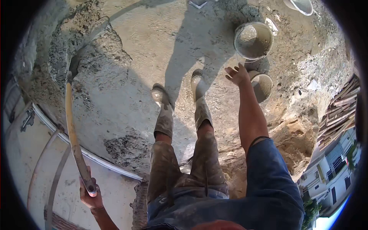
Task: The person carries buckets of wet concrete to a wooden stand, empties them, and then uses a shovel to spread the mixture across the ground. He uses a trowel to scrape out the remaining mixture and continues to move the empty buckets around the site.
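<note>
My left hand [92, 196] is wrapped round the end of a long wooden shovel handle [73, 132], low on the left. At its far end the shovel's blade is mostly hidden in a heap of wet grey mortar [90, 55]. My right arm reaches forward, and my right hand [238, 75] is open with its fingers spread. Its fingertips are close to the thin wire handle of a mortar-smeared bucket [264, 43]. Grey mix shows inside that bucket. A second bucket [270, 85] stands just behind my right hand and wrist, partly covered by them.
My boots [198, 82] stand on a mortar-coated floor [142, 50]. Another bucket [303, 7] is cut off at the top right. Brown sand [293, 142] lies right, near stacked boards [339, 111]. A white pipe-like edge [99, 161] borders the left side. Houses show lower right.
</note>
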The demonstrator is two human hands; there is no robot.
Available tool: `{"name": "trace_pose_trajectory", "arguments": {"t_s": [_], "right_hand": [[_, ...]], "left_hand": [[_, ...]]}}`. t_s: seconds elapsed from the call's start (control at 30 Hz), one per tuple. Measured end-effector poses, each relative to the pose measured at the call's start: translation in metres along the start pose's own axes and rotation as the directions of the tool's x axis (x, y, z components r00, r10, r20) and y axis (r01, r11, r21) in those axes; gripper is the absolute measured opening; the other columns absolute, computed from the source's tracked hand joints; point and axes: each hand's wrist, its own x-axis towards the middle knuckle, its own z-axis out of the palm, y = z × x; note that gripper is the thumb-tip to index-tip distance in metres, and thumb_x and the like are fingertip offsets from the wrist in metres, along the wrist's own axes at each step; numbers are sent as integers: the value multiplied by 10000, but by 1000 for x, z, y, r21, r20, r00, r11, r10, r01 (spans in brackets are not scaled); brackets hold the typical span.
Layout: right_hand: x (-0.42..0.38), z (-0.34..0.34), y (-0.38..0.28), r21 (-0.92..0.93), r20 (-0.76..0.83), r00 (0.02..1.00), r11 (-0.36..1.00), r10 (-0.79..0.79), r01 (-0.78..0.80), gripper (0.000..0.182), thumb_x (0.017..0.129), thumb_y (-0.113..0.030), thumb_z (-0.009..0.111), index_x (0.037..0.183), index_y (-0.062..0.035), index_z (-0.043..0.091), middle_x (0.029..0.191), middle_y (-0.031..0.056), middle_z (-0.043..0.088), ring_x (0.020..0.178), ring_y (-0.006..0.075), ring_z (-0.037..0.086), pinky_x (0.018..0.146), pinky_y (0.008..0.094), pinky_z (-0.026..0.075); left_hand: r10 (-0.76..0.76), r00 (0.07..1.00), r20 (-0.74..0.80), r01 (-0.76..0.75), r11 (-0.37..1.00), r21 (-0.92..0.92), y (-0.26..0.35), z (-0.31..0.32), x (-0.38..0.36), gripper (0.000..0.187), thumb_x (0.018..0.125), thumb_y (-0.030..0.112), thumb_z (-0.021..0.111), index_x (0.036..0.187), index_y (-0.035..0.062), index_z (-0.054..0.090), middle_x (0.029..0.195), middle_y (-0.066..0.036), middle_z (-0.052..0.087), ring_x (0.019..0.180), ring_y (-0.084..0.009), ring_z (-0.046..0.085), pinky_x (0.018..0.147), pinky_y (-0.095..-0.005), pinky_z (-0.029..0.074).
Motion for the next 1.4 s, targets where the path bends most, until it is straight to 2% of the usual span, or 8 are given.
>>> {"name": "trace_pose_trajectory", "arguments": {"t_s": [0.1, 0.23, 0.33, 0.5, 0.77, 0.87, 1.0, 1.4], "right_hand": [[48, 41, -19, 458, -63, 998, 888, -6, 34, 716, 886, -502, 371, 1386, -117, 31, 1322, 173, 313, 1191, 375, 394, 1016, 583, 192], [105, 37, -51, 630, -214, 960, 726, -183, 278, 454, 881, -353, 420, 1223, -55, 395, 1165, 107, 469, 1092, 246, 480, 932, 449, 350], [162, -26, -101, 797, -79, 930, 537, -359, 275, 315, 904, -218, 359, 1032, 8, 537, 956, 116, 573, 976, 184, 520, 896, 375, 392], [1, 43, -93, 181, -208, 836, 819, -509, 544, 148, 866, -81, 426, 827, 18, 530, 779, 80, 558, 725, 220, 566, 696, 364, 511], [-150, 232, 3, -430, 248, 754, 629, -608, 648, 265, 846, -208, 511, 623, -87, 433, 524, 3, 388, 489, 100, 434, 467, 270, 434], [-145, 322, 25, -741, 293, 767, 372, -571, 559, 346, 843, -277, 524, 591, -48, 463, 494, 23, 400, 493, 114, 425, 469, 293, 395], [-86, 400, 41, -644, 730, 462, -281, -504, 711, 366, 840, -311, 531, 644, -3, 494, 531, 46, 399, 531, 103, 353, 497, 307, 339], [-30, 516, 126, -366, 915, 404, -428, -2, 826, 353, 853, -319, 528, 1057, -36, 584, 964, 164, 617, 961, 346, 560, 898, 346, 406]], "left_hand": [[391, 835, -387, -422, 907, 5, -5, 33, -10, 322, 880, 132, 461, 1150, -41, 442, 872, -98, 544, 640, -132, 483, 501, -192, 458], [324, 943, -77, -329, 943, -59, 16, -16, 2, 184, 888, 171, 448, 984, 26, 507, 820, -71, 540, 681, -125, 504, 468, -189, 415], [409, 823, -394, -384, 912, 143, 25, 11, 5, 238, 896, 225, 421, 993, 28, 511, 839, -70, 548, 722, -145, 530, 521, -226, 439], [751, 654, 95, -515, 349, 783, 41, -35, 10, 390, 911, 274, 403, 1124, -47, 462, 1163, -149, 501, 1044, -279, 533, 838, -380, 482], [880, 38, 473, -596, -360, 717, 101, -30, 35, 325, 858, 47, 516, 1146, -75, 427, 1023, -184, 491, 942, -290, 572, 797, -389, 550], [824, 221, 522, -449, -389, 804, 125, -43, 28, 227, 852, -31, 483, 1075, -67, 452, 942, -143, 480, 826, -240, 579, 760, -377, 564], [954, 58, 295, -663, -184, 725, 123, -32, 43, 139, 854, 10, 509, 979, -50, 498, 793, -79, 443, 693, -165, 514, 689, -327, 560], [943, 307, -130, -622, 302, 722, 127, 19, 44, 144, 803, 112, 559, 762, 45, 438, 597, 3, 307, 605, -109, 323, 759, -340, 364]]}}
